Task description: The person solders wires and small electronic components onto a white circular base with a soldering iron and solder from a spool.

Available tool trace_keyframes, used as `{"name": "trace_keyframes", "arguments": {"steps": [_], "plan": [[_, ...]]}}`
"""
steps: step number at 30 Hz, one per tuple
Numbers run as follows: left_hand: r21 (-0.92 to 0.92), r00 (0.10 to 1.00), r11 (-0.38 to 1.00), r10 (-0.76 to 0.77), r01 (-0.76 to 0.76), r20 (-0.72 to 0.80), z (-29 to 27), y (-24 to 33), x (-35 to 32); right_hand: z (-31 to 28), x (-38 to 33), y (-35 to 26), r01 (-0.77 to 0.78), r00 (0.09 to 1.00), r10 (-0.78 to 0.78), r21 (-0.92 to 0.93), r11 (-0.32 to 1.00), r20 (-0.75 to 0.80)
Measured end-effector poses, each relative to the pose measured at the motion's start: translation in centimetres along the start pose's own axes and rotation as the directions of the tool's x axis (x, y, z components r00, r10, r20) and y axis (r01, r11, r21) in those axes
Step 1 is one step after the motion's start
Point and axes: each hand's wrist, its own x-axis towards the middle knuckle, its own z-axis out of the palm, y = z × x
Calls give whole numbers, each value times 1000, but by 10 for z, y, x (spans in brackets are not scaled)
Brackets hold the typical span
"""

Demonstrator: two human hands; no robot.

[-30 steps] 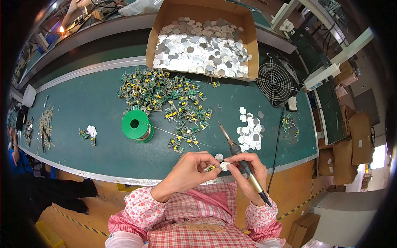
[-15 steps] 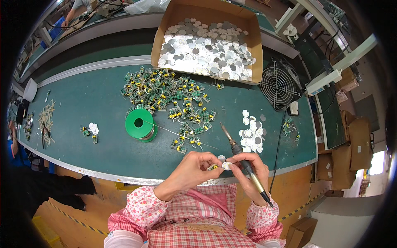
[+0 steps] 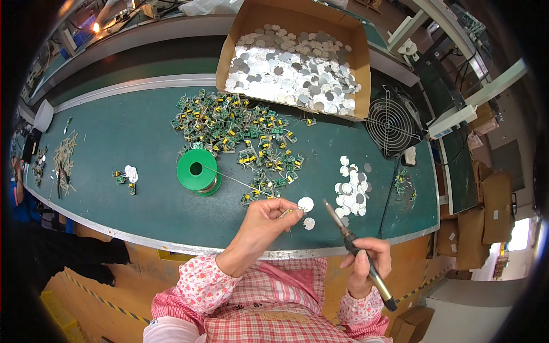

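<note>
Close to the table's front edge, my left hand [image 3: 258, 224] pinches a small circuit board [image 3: 289, 212], mostly covered by the fingers; a bit of yellow shows. A round white disc [image 3: 306, 203] is right at the fingertips; whether it is held or lying there I cannot tell. Another white disc [image 3: 309, 223] rests on the table just below it. My right hand [image 3: 370, 264] is closed round a soldering iron [image 3: 350, 237], its tip pointing up and left, apart from the board. From a green spool [image 3: 197, 170], solder wire [image 3: 237, 182] stretches toward my left hand.
A heap of circuit boards [image 3: 214, 123] lies behind the spool. Beyond it stands a cardboard box [image 3: 363, 68] of discs. Loose discs [image 3: 353, 193] lie to the right, near a round fan [image 3: 393, 123]. Thin sticks [image 3: 66, 160] and a few boards with discs [image 3: 130, 174] are at left.
My hands have parted: the right moved down and right with the soldering iron, its tip now lower. The left moved slightly up. Both discs between the fingers earlier now show at the left fingertips and below.
</note>
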Motion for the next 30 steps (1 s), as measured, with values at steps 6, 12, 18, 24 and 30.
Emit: {"name": "trace_keyframes", "arguments": {"steps": [6,12,18,24,30], "plan": [[-17,1000,1000,21,-21,-4,4,4,-4,-5,-4,6,108,983,-99,-48,993,153],[-49,1000,999,-2,1,-21,6,7,-4,-4,0,8,227,952,-208,-66,972,225],[-36,999,999,-23,22,-37,6,7,-7,-7,-3,13,221,955,-184,-145,964,235],[-40,998,999,-38,35,-55,7,6,-7,-5,-7,11,174,966,-142,-136,975,217],[-12,999,1000,-29,29,-39,4,4,-8,-2,-13,2,-70,998,70,145,987,3]]}}
